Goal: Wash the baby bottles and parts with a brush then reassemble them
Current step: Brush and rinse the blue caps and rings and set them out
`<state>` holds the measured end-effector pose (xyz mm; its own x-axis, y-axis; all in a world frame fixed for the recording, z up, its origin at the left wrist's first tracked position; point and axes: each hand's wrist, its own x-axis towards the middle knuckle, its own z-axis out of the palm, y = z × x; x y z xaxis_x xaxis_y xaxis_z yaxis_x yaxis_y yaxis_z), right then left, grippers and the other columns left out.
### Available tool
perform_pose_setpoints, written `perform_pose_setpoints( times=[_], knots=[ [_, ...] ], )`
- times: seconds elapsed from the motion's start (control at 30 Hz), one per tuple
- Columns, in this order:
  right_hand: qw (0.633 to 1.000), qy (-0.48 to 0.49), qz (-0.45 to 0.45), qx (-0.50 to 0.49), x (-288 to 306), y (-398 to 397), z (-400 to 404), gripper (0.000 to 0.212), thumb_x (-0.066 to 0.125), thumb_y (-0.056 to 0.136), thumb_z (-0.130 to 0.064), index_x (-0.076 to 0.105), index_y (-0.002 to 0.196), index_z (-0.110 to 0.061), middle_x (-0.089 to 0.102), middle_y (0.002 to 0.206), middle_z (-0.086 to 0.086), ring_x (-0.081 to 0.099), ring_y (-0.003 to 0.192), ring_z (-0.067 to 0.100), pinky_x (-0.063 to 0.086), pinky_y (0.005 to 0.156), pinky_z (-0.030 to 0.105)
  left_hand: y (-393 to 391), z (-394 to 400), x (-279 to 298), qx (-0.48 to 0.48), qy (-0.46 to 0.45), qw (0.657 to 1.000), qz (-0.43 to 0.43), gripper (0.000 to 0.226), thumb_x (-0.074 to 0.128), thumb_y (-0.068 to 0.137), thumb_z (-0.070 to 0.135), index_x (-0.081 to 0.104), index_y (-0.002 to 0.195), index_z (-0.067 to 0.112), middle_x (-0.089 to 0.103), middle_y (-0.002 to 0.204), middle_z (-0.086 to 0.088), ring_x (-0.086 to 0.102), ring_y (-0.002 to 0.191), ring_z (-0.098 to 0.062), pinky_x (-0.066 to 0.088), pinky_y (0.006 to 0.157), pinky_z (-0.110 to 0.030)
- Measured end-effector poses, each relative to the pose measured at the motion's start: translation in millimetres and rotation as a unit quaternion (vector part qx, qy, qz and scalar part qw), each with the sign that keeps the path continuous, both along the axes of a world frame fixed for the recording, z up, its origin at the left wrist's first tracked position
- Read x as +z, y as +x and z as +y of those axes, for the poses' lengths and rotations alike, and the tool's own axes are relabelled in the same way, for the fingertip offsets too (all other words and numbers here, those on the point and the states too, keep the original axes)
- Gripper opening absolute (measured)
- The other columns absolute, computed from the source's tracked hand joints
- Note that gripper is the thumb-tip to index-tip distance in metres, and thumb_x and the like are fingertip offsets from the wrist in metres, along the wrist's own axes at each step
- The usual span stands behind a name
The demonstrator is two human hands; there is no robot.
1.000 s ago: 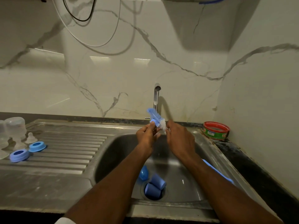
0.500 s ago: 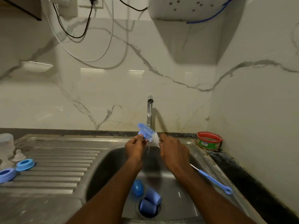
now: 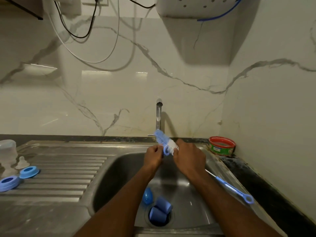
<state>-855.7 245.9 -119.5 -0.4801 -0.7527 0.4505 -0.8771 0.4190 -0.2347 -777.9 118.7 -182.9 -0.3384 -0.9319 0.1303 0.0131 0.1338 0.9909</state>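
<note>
Over the sink basin [image 3: 119, 175], my right hand [image 3: 189, 157] grips a bottle brush [image 3: 162, 139] just behind its blue and white bristles. The brush's blue handle runs back under my right forearm to a loop [image 3: 248, 200]. My left hand [image 3: 153, 156] pinches a small blue ring [image 3: 166, 150] that sits around the bristles. Two blue caps [image 3: 164, 205] and a blue dome [image 3: 147, 195] lie at the drain. On the drainboard at the left stand a clear bottle [image 3: 7, 149], a clear teat [image 3: 21, 162] and two blue collars [image 3: 29, 171].
The steel tap [image 3: 159, 115] rises right behind my hands. A red-rimmed tin [image 3: 221, 145] sits at the sink's back right corner beside the side wall. Cables hang on the marble wall above. The ribbed drainboard [image 3: 68, 177] stretches to the left.
The view has tilted up, so my hands appear lower in the picture. They stay together under the tap, and the blue ring now shows around the bristles.
</note>
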Motion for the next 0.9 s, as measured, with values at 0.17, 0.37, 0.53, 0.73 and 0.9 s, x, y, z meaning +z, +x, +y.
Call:
perform_pose_setpoints(
  times=[0.17,0.37,0.53,0.73,0.9],
  knots=[
    [0.997,0.059,0.002,-0.040,-8,-10,5,0.029,0.052,0.101,-0.036,0.064,0.125,-0.024,0.068,0.122,0.001,0.065,0.110,0.021,0.042,0.076,0.029,2,-20,-9,0.036,0.041,0.998,0.042,0.012,0.062,0.099,0.016,0.068,0.108,0.009,0.072,0.102,-0.015,0.072,0.087,-0.020,0.058,0.061,-0.020],
    [0.996,0.042,0.002,-0.085,-6,-15,5,0.025,0.052,0.101,-0.034,0.065,0.121,-0.027,0.068,0.120,-0.001,0.066,0.109,0.020,0.049,0.079,0.031,-3,-20,-10,0.019,-0.040,0.998,0.055,0.030,0.074,0.092,0.021,0.062,0.118,0.012,0.072,0.109,-0.009,0.072,0.097,-0.019,0.061,0.085,-0.034],
    [0.998,-0.009,0.038,-0.056,0,-6,6,0.025,0.056,0.098,-0.033,0.055,0.121,-0.024,0.068,0.115,0.002,0.067,0.101,0.023,0.041,0.067,0.031,9,-29,-13,0.064,-0.070,0.995,0.039,0.045,0.085,0.081,0.021,0.062,0.119,0.015,0.073,0.102,0.003,0.071,0.091,-0.005,0.059,0.089,-0.031],
    [0.997,-0.024,0.070,-0.008,-4,-18,3,0.039,0.055,0.090,-0.058,0.064,0.115,-0.030,0.070,0.105,-0.002,0.068,0.094,0.022,0.038,0.067,0.030,11,-28,-6,0.063,-0.072,0.992,0.079,0.023,0.059,0.101,0.039,0.072,0.108,0.021,0.076,0.102,-0.002,0.073,0.094,-0.017,0.063,0.083,-0.041],
    [0.995,0.014,0.077,0.062,-3,-32,-3,0.052,0.061,0.073,-0.075,0.064,0.103,-0.033,0.071,0.095,-0.006,0.068,0.088,0.020,0.047,0.069,0.031,10,-23,-5,0.031,0.007,0.994,0.105,0.034,0.053,0.103,0.041,0.062,0.124,0.016,0.071,0.112,-0.010,0.072,0.098,-0.023,0.062,0.076,-0.033]
  ],
)
